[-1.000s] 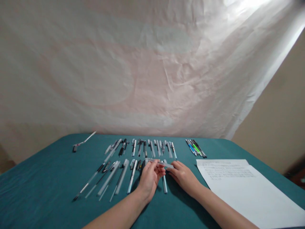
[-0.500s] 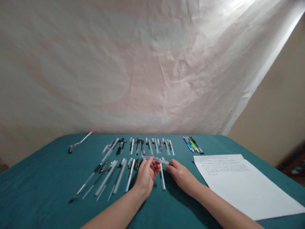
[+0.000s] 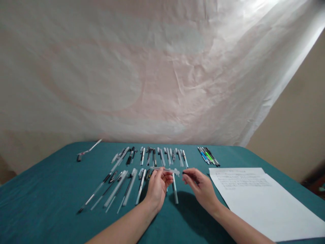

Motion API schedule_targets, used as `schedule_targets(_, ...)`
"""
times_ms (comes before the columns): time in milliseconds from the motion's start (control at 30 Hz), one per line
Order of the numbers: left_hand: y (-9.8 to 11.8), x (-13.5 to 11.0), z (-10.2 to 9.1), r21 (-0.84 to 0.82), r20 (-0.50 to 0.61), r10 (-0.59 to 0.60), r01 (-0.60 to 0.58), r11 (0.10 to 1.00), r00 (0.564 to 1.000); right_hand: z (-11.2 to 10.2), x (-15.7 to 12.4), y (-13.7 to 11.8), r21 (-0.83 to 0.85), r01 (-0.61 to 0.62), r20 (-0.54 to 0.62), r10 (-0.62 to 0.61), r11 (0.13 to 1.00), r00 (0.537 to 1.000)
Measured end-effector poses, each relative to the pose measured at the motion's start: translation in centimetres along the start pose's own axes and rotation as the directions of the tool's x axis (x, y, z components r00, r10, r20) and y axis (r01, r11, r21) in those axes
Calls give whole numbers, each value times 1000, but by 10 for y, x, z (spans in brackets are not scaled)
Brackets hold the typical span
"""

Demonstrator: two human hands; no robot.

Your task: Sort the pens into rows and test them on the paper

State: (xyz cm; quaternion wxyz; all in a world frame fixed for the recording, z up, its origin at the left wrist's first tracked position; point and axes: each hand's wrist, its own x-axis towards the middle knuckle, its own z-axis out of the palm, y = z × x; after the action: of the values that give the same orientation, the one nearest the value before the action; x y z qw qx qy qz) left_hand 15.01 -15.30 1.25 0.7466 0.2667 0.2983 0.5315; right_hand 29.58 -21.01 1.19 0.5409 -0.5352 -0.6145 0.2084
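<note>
My left hand point(image 3: 156, 190) is closed around a clear pen barrel point(image 3: 170, 170), which lies nearly level and points to the right. To the right of that end, my right hand point(image 3: 201, 187) pinches a small black piece point(image 3: 183, 173) between thumb and fingers. A short gap separates the piece from the barrel. Below the hands lies a pale pen point(image 3: 175, 191) on the green cloth. Left of my left hand is a white pen point(image 3: 141, 188), with clear barrels point(image 3: 130, 188) and thin refills point(image 3: 124, 200) farther left.
A back row of pens point(image 3: 162, 157) runs across the green table point(image 3: 50, 196). Coloured pens point(image 3: 208, 156) lie together at the back right. A large sheet of paper point(image 3: 269, 206) with writing covers the right side. A thin bent strip point(image 3: 90, 149) lies back left.
My right hand has moved right, away from the barrel's end, and a small black piece now shows at its fingertips. My left hand stays around the barrel. The view has shifted slightly.
</note>
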Motion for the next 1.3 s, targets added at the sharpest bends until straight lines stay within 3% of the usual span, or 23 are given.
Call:
schedule_targets(833,-1,-3,2,125,78,53,-63,990,995,1,1,0,-121,92,11,-92,988,996)
schedule_targets(1300,-5,-3,-2,131,114,46,-61,990,992,0,0,2,-107,-22,11,23,994,1000)
